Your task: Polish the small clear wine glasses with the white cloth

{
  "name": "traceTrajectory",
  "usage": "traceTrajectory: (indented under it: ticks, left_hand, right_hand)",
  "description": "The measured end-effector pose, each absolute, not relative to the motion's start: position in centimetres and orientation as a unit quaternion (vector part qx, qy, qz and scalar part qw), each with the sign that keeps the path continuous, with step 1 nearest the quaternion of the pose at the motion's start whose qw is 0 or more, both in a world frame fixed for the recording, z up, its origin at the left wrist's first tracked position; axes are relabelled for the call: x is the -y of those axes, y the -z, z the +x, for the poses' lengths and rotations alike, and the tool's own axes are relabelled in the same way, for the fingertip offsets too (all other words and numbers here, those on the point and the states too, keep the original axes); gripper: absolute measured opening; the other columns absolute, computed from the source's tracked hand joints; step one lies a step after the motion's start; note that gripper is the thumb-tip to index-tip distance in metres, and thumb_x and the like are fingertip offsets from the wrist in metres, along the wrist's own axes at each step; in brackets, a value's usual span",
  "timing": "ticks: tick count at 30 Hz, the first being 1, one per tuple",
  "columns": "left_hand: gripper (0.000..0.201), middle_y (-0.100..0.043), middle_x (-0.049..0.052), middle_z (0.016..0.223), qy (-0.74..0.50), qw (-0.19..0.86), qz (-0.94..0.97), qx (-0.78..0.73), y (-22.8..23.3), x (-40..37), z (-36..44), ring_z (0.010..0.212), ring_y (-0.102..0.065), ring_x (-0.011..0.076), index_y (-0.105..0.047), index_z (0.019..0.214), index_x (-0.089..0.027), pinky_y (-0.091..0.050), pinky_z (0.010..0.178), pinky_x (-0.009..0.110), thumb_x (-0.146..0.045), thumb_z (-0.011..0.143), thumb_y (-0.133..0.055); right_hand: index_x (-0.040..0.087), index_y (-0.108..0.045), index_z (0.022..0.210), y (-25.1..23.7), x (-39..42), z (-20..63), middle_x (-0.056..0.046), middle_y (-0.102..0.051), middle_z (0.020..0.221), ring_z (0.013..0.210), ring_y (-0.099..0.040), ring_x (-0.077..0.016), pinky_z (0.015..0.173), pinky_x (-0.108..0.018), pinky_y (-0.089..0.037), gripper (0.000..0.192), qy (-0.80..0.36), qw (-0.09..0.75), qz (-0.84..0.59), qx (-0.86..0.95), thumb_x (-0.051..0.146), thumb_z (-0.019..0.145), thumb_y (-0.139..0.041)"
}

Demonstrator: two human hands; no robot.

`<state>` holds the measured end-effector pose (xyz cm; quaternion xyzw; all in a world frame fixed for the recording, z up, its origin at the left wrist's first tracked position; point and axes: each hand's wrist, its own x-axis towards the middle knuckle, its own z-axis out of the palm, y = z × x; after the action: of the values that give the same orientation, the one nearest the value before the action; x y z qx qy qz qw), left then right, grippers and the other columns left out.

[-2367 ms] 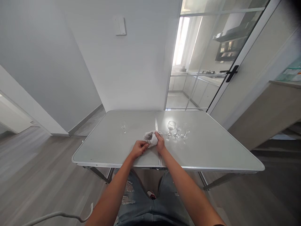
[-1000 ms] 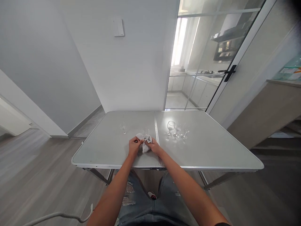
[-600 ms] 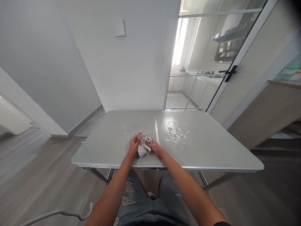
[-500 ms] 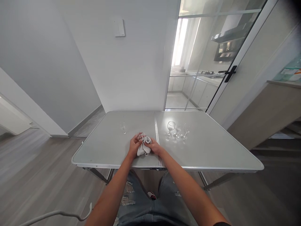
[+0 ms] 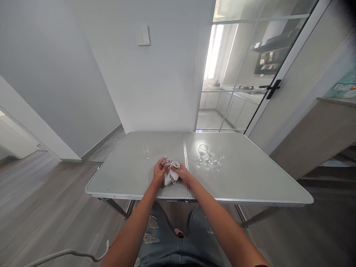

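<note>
Grey folding table (image 5: 244, 178) against a white wall, glass door to the right. Near the front edge, middle: left hand (image 5: 159, 173) gripping a small clear glass (image 5: 165, 161), right hand (image 5: 181, 173) closed on a white cloth (image 5: 169, 177) pressed against it. Three wine glasses (image 5: 208, 155) stand farther back right, another glass (image 5: 146, 151) back left.

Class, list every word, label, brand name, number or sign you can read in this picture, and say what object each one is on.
No text in the picture can be read.
Box on the counter at far right: it carries printing, but too small and blurred to read.
Wall switch plate: blank, no marking visible.
Cloth, held in both hands, and the glasses on the table: no labels.
</note>
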<state>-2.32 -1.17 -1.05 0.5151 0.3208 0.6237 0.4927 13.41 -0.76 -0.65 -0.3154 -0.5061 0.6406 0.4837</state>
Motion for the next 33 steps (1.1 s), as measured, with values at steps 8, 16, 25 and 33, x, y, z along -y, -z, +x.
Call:
traceTrajectory:
  ticks: [8, 16, 25, 33]
  left_hand:
    - [0.067, -0.069, 0.016, 0.119, -0.647, 0.447, 0.517, -0.337, 0.7, 1.1, -2.3, 0.109, -0.066, 0.0252, -0.057, 0.125, -0.017, -0.049, 0.099, 0.04, -0.055, 0.074, -0.078]
    - [0.065, -0.067, 0.017, 0.123, -0.665, 0.416, 0.513, -0.348, 0.2, 1.2, -2.4, 0.095, -0.067, 0.0207, -0.056, 0.123, -0.018, -0.052, 0.091, 0.036, -0.058, 0.075, -0.077]
    - [0.068, -0.067, 0.018, 0.123, -0.651, 0.438, 0.521, -0.337, 0.1, 1.3, -2.3, 0.097, -0.067, 0.0211, -0.055, 0.124, -0.017, -0.051, 0.094, 0.037, -0.053, 0.072, -0.08]
    - [0.062, -0.074, 0.012, 0.107, -0.586, 0.518, 0.511, -0.356, 0.4, 1.2, -1.8, 0.096, -0.071, 0.0246, -0.06, 0.112, -0.017, -0.054, 0.087, 0.037, -0.042, 0.063, -0.088]
  right_hand:
    - [0.015, -0.067, 0.087, -0.1, 0.8, 14.1, 0.0, -0.062, 0.074, 0.068, -0.053, -0.013, 0.066, -0.026, -0.045, 0.041, -0.567, 0.485, -0.323, 0.582, 0.047, 0.066, -0.083]
    - [0.015, -0.069, 0.088, -0.5, 1.1, 14.0, 0.0, -0.063, 0.076, 0.07, -0.053, -0.0138, 0.069, -0.027, -0.044, 0.035, -0.507, 0.478, -0.335, 0.634, 0.045, 0.072, -0.077]
    - [0.016, -0.067, 0.074, 0.3, 0.4, 14.3, 0.002, -0.055, 0.065, 0.063, -0.046, -0.0127, 0.062, -0.025, -0.039, 0.037, -0.453, 0.497, -0.355, 0.65, 0.052, 0.077, -0.071]
    - [0.017, -0.074, 0.091, -0.3, 0.8, 14.2, -0.002, -0.068, 0.08, 0.072, -0.057, -0.0172, 0.07, -0.029, -0.046, 0.042, -0.51, 0.503, -0.314, 0.623, 0.056, 0.075, -0.073]
